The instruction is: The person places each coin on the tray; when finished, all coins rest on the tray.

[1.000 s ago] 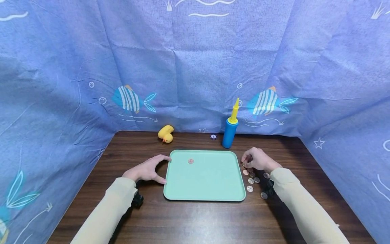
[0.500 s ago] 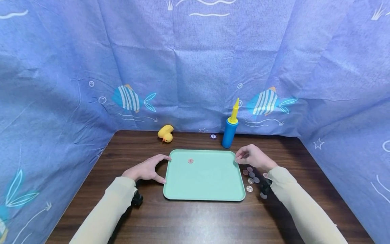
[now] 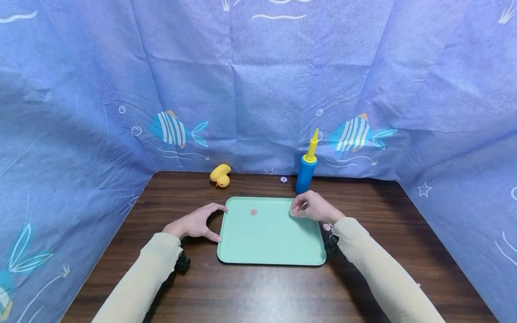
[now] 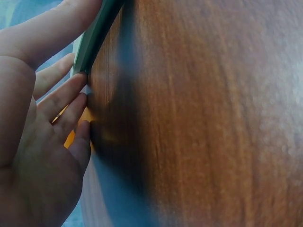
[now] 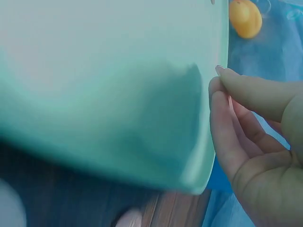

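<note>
A pale green tray (image 3: 266, 244) lies on the dark wood table, with one copper-coloured coin (image 3: 253, 212) near its back left. My left hand (image 3: 195, 223) is spread at the tray's left side, thumb and fingertips touching the rim. Over the tray's back right part, my right hand (image 3: 316, 207) pinches a coin between thumb and index finger; the fingers hide nearly all of it. In the right wrist view this hand (image 5: 258, 127) is close to the tray's edge, thumb and fingertips together. Several loose coins (image 3: 326, 227) right of the tray are mostly covered by the right wrist and sleeve.
Behind the tray stand a yellow rubber duck (image 3: 221, 175) and a blue hand pump (image 3: 305, 174) with a yellow nozzle. A small poker chip (image 3: 283, 179) lies between them. A blue curtain (image 3: 262, 98) with printed fish closes off the back and sides.
My right hand has lifted a coin from the group at the right and moved left over the tray. The left hand and the tray have stayed put.
</note>
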A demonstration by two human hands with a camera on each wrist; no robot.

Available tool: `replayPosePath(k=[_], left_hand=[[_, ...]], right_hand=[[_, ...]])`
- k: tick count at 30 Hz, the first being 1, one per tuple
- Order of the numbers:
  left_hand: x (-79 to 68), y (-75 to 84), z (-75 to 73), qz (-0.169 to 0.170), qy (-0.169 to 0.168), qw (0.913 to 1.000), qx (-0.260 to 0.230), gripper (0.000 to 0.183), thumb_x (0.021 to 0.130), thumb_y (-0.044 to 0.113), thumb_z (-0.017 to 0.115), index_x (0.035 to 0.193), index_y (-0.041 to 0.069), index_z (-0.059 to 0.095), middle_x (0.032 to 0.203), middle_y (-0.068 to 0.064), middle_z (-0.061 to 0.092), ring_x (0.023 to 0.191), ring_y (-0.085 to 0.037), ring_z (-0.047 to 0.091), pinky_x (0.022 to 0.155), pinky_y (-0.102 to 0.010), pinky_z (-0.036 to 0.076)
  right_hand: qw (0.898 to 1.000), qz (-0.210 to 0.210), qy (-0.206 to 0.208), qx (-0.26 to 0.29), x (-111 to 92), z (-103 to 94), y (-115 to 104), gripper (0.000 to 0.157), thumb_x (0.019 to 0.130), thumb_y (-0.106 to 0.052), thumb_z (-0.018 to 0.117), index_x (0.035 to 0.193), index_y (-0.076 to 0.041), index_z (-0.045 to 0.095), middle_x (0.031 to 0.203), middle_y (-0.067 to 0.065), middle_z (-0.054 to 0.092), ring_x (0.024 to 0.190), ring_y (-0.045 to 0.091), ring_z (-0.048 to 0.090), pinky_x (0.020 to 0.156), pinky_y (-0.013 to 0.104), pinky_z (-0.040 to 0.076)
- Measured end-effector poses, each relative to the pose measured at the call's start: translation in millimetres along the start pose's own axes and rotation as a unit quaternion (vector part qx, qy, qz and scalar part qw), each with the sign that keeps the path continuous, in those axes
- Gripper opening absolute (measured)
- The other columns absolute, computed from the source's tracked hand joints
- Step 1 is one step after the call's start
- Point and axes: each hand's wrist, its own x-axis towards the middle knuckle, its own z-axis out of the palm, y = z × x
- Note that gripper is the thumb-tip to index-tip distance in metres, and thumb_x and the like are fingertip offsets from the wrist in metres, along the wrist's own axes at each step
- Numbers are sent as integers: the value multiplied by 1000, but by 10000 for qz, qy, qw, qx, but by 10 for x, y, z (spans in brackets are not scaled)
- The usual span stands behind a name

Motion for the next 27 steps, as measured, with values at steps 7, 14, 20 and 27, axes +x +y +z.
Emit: replayPosePath(k=[7, 14, 20, 27], left_hand=[[4, -3, -2, -53, -12, 10000, 1, 95, 77, 47, 94, 155, 17, 47, 161, -8, 43, 152, -33, 36, 120, -59, 32], [0, 11, -6, -48, 13, 10000, -17, 95, 77, 45, 95, 155, 16, 48, 160, -9, 44, 152, -34, 36, 120, -59, 31], [-3, -3, 4, -55, 31, 10000, -58, 95, 77, 46, 95, 154, 17, 48, 160, -7, 44, 152, -32, 36, 121, -58, 31], [-5, -7, 5, -45, 27, 9999, -125, 96, 77, 46, 94, 155, 17, 48, 161, -7, 43, 152, -33, 35, 121, -60, 31]], right_hand=[[9996, -254, -129, 48, 198, 144, -170, 6, 92, -2, 81, 97, -3, 78, 89, 5, 74, 82, 15, 65, 80, 31, 57], [9998, -28, -184, 12, 356, 252, -244, 6, 91, -3, 81, 96, -5, 79, 87, 3, 74, 80, 12, 63, 81, 30, 57], [9997, -22, -186, -166, 444, 336, -294, 5, 91, -4, 81, 95, -5, 79, 85, 2, 74, 80, 11, 64, 79, 30, 56], [9980, -105, -72, -626, 488, 417, -327, 4, 90, -6, 82, 94, -7, 80, 85, -2, 76, 79, 7, 65, 76, 28, 55]])
